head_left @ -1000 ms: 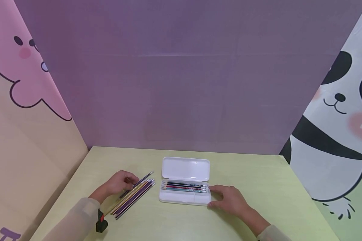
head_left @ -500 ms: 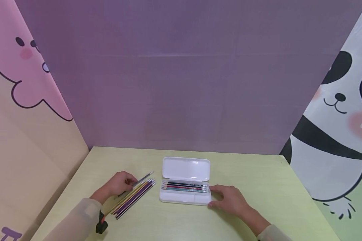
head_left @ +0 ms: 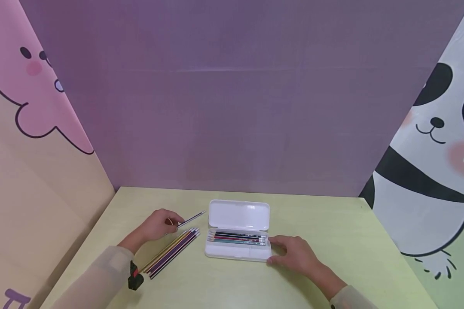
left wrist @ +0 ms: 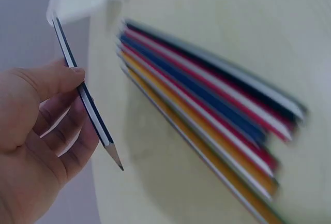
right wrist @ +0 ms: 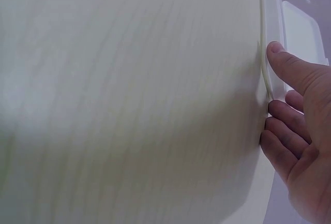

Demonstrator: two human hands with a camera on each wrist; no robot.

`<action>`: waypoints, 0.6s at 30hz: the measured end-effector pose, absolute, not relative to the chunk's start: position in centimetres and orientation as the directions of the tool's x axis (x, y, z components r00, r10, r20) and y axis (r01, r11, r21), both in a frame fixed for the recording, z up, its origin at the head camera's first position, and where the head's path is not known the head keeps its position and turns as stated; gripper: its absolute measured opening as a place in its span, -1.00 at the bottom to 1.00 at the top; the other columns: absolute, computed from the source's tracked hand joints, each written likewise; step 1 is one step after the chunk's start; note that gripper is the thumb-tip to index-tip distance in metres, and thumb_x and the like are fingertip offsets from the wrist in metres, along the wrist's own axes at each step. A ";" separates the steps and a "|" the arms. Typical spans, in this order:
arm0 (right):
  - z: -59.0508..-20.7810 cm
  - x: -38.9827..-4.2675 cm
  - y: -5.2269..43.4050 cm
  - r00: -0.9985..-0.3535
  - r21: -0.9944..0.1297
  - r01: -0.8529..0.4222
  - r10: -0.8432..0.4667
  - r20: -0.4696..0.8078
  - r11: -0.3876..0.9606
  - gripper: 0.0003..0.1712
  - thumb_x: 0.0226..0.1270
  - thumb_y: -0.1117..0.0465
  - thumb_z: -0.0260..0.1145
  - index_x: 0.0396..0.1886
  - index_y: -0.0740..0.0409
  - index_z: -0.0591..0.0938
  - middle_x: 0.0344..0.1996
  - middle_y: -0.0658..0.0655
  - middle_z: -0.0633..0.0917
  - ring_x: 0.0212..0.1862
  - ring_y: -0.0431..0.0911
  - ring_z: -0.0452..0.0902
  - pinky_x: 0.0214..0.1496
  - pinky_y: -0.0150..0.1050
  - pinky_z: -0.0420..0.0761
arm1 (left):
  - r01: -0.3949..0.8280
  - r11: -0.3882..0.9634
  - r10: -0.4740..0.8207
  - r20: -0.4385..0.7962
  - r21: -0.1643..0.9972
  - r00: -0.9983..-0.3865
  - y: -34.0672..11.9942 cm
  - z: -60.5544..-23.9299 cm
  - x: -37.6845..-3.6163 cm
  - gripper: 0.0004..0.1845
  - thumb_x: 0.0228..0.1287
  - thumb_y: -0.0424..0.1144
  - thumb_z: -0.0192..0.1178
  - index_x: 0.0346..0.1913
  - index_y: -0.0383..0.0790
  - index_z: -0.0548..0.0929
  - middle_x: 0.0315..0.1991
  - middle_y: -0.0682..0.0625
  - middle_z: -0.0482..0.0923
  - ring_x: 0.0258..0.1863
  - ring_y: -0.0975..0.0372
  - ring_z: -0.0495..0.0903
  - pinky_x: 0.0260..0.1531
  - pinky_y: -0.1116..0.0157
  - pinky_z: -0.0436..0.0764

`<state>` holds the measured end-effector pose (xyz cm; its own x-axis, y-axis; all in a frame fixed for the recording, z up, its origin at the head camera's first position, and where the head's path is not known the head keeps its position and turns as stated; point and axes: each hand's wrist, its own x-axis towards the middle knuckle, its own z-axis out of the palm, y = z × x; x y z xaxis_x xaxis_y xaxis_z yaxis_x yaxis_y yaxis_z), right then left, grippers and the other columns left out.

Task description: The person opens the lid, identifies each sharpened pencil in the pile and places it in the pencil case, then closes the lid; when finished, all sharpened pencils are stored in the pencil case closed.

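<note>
A: anyone able to read anything here? brand, label, numbers?

B: nope. The pencils (head_left: 236,238) in the white case (head_left: 237,252) have tiny print, too small to read.

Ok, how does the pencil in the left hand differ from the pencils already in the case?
The held pencil is lifted off the table, pinched by the left hand; the cased pencils lie flat in the white pencil case. It is single and angled; they are several, side by side and parallel. It is dark blue with a light stripe; theirs are black, red and teal. All are slim, sharpened pencils.
</note>
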<state>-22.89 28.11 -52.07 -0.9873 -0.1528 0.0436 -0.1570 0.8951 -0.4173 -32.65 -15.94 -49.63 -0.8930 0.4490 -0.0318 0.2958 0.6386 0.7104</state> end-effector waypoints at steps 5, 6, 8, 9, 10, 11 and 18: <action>-52.0 -22.9 28.2 -0.988 -0.414 -0.154 -0.151 0.041 0.897 -0.24 -0.12 -0.15 0.69 0.16 -0.08 0.74 0.09 -0.02 0.78 0.05 -0.06 0.68 0.24 0.06 0.49 | 0.307 0.599 0.486 -0.031 0.740 -0.873 -12.5 -48.3 -33.3 -0.74 0.35 -0.42 0.30 0.05 -0.18 0.79 -0.18 -0.06 0.71 -0.27 0.18 0.54 -0.28 0.31 0.60; -52.0 -22.9 28.3 -0.988 -0.414 -0.153 -0.150 0.041 0.897 -0.24 -0.13 -0.15 0.69 0.16 -0.09 0.75 0.09 -0.03 0.78 0.05 -0.06 0.68 0.24 0.05 0.49 | 0.311 0.586 0.498 -0.030 0.749 -0.867 -11.7 -48.1 -33.4 -0.74 0.35 -0.42 0.30 0.04 -0.18 0.80 -0.15 -0.08 0.72 -0.28 0.18 0.54 -0.29 0.31 0.59; -52.0 -22.8 28.4 -0.988 -0.419 -0.155 -0.151 0.043 0.895 -0.25 -0.13 -0.15 0.70 0.15 -0.08 0.75 0.08 -0.03 0.78 0.06 -0.05 0.69 0.25 0.06 0.49 | 0.331 0.557 0.528 -0.017 0.762 -0.849 -10.0 -47.7 -33.6 -0.74 0.33 -0.44 0.30 0.03 -0.19 0.80 -0.12 -0.10 0.74 -0.29 0.19 0.54 -0.31 0.32 0.59; -52.0 -22.8 28.4 -0.987 -0.423 -0.160 -0.155 0.047 0.892 -0.25 -0.13 -0.14 0.70 0.15 -0.07 0.75 0.07 -0.02 0.78 0.07 -0.04 0.69 0.25 0.08 0.49 | 0.341 0.543 0.543 -0.011 0.767 -0.840 -9.2 -47.5 -33.6 -0.74 0.33 -0.45 0.30 0.02 -0.19 0.81 -0.11 -0.10 0.75 -0.29 0.19 0.55 -0.31 0.31 0.59; -52.0 -22.8 28.4 -0.986 -0.428 -0.164 -0.159 0.048 0.889 -0.25 -0.13 -0.14 0.70 0.15 -0.07 0.75 0.07 -0.02 0.78 0.08 -0.03 0.70 0.26 0.09 0.48 | 0.348 0.530 0.555 -0.007 0.773 -0.832 -8.4 -47.3 -33.6 -0.74 0.33 -0.45 0.30 0.02 -0.19 0.81 -0.10 -0.08 0.75 -0.29 0.19 0.55 -0.30 0.31 0.59; -52.1 -22.7 28.5 -0.985 -0.428 -0.171 -0.165 0.053 0.887 -0.25 -0.13 -0.15 0.70 0.15 -0.06 0.75 0.06 -0.02 0.78 0.08 -0.02 0.70 0.26 0.10 0.48 | 0.356 0.520 0.566 -0.001 0.776 -0.825 -7.7 -47.2 -33.6 -0.74 0.33 -0.45 0.30 0.01 -0.18 0.81 -0.09 -0.07 0.75 -0.28 0.20 0.55 -0.29 0.31 0.60; -52.5 -22.9 28.5 -0.983 -0.430 -0.182 -0.171 0.063 0.885 -0.25 -0.12 -0.16 0.69 0.16 -0.09 0.75 0.06 -0.05 0.79 0.07 -0.06 0.70 0.25 0.07 0.51 | 0.388 0.473 0.614 0.020 0.791 -0.789 -3.1 -47.4 -33.4 -0.76 0.32 -0.44 0.33 -0.02 -0.16 0.83 -0.09 -0.02 0.75 -0.21 0.21 0.58 -0.16 0.28 0.62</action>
<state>-22.90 28.54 -52.45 -0.9832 -0.1712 0.0630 -0.1815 0.8845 -0.4298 -33.41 -3.06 -47.35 -0.7892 0.6137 0.0205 0.3883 0.4729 0.7909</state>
